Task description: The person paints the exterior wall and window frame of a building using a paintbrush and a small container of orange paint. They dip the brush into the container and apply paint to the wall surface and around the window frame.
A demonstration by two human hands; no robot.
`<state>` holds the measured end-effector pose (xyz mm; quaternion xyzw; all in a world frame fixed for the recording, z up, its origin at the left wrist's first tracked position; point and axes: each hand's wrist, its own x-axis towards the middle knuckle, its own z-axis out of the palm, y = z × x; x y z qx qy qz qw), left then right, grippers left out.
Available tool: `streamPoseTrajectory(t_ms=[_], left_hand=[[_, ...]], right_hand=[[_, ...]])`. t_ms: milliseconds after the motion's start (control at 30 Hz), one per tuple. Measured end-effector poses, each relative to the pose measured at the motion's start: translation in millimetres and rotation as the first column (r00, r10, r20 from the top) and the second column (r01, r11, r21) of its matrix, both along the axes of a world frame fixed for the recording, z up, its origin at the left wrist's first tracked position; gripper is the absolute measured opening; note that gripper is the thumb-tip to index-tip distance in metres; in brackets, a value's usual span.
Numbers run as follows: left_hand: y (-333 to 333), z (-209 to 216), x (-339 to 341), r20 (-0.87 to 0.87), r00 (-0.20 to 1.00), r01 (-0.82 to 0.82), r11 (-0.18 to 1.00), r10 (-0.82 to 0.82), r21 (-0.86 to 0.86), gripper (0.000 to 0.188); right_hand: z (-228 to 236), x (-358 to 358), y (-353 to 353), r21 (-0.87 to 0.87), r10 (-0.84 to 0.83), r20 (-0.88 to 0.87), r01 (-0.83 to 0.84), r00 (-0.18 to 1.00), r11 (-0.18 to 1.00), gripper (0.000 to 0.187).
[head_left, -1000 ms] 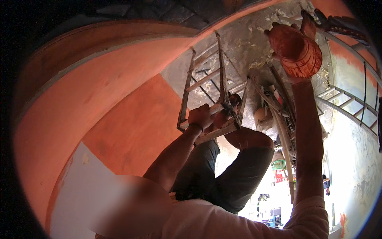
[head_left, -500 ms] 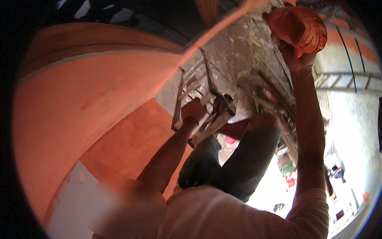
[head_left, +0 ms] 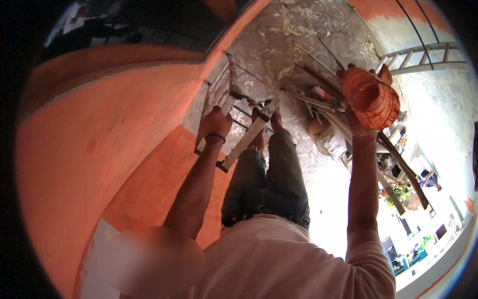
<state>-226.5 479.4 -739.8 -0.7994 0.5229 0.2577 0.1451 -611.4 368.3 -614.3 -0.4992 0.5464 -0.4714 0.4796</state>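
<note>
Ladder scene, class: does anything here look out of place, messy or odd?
Yes. Pale scraps litter the grey floor below. Poles and boards lie in a loose heap. The right hand carries an orange bucket; only the left hand grips the ladder.

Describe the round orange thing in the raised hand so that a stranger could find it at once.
Start at the big orange wall on the left, then look across to the upper right. There the right hand holds up an orange container. It is round and ribbed, unlike the straight grey ladder and long poles near it.
</note>
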Motion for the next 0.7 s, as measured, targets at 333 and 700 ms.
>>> streamPoseTrajectory(t_ms=[333,700], left_hand=[[1,-11,-5,0.198,0.98,0.015,0.999,-0.005,-0.049,0.037],[16,-20,3,0.212,0.977,0.023,0.982,0.018,-0.189,0.031]], right_hand=[[-113,-54,-35,0.17,-0.13,0.916,-0.074,0.379,0.983,0.069],[-175,-55,-65,0.23,-0.209,0.916,-0.021,0.342,0.973,0.062]])
